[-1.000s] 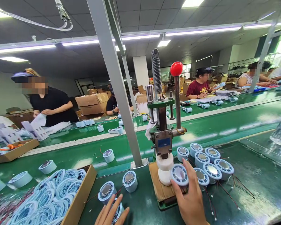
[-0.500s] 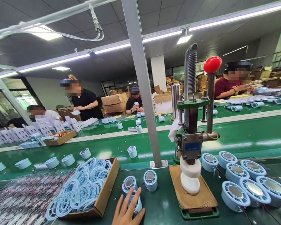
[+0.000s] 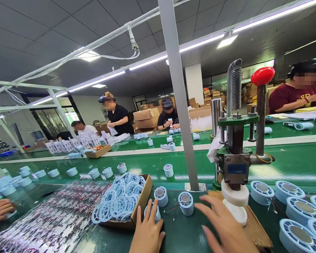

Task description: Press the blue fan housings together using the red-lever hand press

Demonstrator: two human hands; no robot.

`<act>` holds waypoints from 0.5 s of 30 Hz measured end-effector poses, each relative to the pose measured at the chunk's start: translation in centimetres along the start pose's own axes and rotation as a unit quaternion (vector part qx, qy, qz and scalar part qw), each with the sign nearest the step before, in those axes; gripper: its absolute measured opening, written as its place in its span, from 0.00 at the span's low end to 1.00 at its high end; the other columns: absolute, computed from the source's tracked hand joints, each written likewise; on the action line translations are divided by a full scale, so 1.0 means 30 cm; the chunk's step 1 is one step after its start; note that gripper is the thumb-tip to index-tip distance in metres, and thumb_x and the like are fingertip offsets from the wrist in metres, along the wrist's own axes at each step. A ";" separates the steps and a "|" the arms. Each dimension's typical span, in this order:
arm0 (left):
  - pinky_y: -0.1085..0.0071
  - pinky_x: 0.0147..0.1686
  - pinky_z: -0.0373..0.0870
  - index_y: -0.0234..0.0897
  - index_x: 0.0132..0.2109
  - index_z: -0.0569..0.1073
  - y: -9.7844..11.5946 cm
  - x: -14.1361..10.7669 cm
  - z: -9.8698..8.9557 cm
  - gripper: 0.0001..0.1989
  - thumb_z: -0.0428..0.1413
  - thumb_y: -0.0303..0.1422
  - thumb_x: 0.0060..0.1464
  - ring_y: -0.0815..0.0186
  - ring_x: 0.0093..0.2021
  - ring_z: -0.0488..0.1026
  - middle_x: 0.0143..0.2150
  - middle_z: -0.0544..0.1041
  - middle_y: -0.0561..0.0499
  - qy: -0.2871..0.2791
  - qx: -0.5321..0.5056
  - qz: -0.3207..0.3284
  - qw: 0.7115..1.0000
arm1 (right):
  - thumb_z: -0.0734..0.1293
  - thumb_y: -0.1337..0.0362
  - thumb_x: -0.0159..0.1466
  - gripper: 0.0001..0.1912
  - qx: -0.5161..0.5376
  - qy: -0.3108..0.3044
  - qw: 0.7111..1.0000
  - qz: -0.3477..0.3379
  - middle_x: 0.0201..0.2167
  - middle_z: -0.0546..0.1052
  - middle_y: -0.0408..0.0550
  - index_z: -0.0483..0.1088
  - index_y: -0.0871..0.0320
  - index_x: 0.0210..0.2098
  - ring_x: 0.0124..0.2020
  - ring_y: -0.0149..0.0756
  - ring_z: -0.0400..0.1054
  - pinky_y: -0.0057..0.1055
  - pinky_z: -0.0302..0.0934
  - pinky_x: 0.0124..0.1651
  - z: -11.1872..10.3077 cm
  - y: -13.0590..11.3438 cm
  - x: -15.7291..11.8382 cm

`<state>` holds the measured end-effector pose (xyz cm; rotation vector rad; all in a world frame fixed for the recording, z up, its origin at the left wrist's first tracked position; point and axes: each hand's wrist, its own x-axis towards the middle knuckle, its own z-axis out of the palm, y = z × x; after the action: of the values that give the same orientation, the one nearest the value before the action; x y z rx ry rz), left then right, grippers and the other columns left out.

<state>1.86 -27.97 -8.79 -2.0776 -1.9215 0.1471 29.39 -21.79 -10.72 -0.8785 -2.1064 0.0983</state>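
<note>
My left hand [image 3: 147,230] reaches in from the bottom with fingers spread, lying over a light-blue round housing [image 3: 156,215] that it partly hides; whether it grips the housing is not visible. Just beyond it stands another housing [image 3: 160,196] with a metal disc in its top. To the right is a third housing [image 3: 186,203] with a thin wire. My right hand [image 3: 223,225] is open, fingers stretched toward that third housing but apart from it. Behind the right hand, a hand press [image 3: 237,167] with a red knob [image 3: 262,76] has white round pads above a brown board.
A cardboard box [image 3: 144,203] of light-blue rings stands left of my left hand, beside a spread of wired parts [image 3: 52,218]. Several housings [image 3: 301,235] crowd the right side. Another person's hand [image 3: 0,211] is at the left edge. A metal post [image 3: 179,88] rises behind the bench.
My right hand has come into view at the lower right, in front of the press. The view has swung left, so things sit farther right. My left hand stays over the same housing.
</note>
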 end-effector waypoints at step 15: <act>0.58 0.47 0.73 0.33 0.43 0.74 -0.459 0.305 -0.246 0.09 0.58 0.34 0.60 0.62 0.45 0.75 0.44 0.78 0.49 -0.100 0.045 -0.120 0.987 | 0.60 0.68 0.66 0.14 -0.056 -0.156 0.985 0.050 0.59 0.69 0.42 0.73 0.48 0.46 0.58 0.46 0.64 0.43 0.67 0.54 0.302 -0.064 0.066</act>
<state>-8.33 -19.31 3.40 -1.8152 -2.2194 0.3930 20.96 -19.97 -14.61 -1.0941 -2.3759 0.1808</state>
